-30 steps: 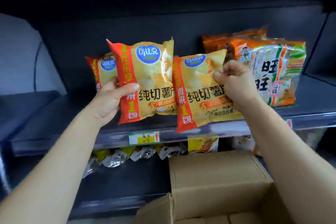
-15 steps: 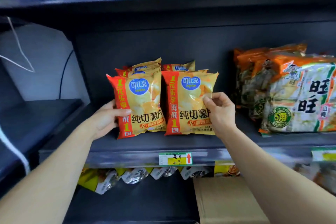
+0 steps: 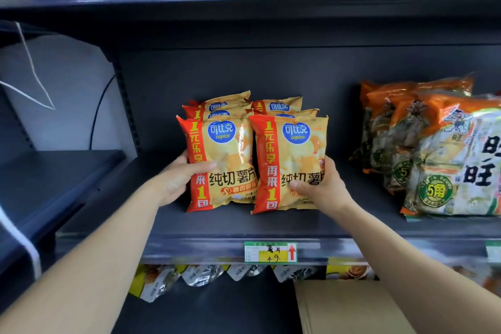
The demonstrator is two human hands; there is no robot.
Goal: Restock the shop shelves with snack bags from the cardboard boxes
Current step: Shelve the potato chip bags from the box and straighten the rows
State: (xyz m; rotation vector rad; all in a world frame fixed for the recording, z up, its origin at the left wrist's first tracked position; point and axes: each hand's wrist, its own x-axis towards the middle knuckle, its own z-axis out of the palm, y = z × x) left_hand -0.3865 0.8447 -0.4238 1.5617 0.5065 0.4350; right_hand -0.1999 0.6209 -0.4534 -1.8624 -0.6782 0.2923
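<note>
While both stand upright side by side on the dark grey metal shelf, the two front snack bags, glossy yellow plastic pillows with a red strip down the left edge and a blue oval logo, are each held by one hand. The left yellow-and-red crisp bag is grasped by the left hand, its thumb lying across the red strip on the front and its fingers curled round the bag's left edge and out of sight behind it. The right yellow-and-red crisp bag is grasped by the right hand, the thumb pressed on the lower front and the fingers wrapped round the right edge. The right bag's red strip just overlaps the left bag's right edge. Right behind each one, more bags of the same kind stand in two short rows, only their tops showing. On the same shelf, well apart to the right, sit orange and white rice cracker packs. A green and yellow price label is fixed to the shelf's front rail below the bags. Under it, silver foil snack pouches lie on the lower shelf, and the brown cardboard box shows at the bottom right.
</note>
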